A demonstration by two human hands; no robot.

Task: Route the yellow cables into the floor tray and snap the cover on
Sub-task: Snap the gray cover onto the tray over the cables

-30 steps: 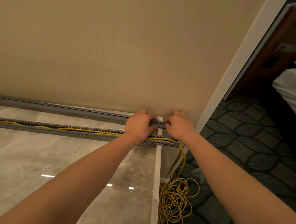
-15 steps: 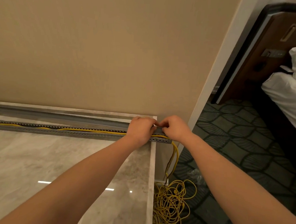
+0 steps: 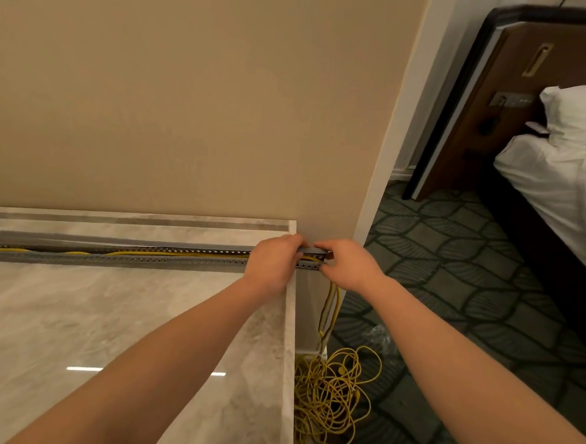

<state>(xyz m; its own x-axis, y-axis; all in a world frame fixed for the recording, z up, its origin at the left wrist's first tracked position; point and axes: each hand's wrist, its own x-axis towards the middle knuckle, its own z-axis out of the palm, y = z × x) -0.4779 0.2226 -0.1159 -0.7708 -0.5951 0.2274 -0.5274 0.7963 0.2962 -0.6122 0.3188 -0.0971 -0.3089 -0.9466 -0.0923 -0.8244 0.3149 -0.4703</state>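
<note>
My left hand [image 3: 272, 262] and right hand [image 3: 349, 267] meet at the right end of the grey tray [image 3: 111, 260], which runs L–R along the marble table [image 3: 73, 311] near the wall. Both grips are clamped on the cover [image 3: 312, 249] end, held just above the tray w/ fingers curled. Yellow cables [image 3: 166, 254] lie inside the tray, exit at the table edge, and drop to a loose coil [image 3: 332, 399] on the carpet.
</note>
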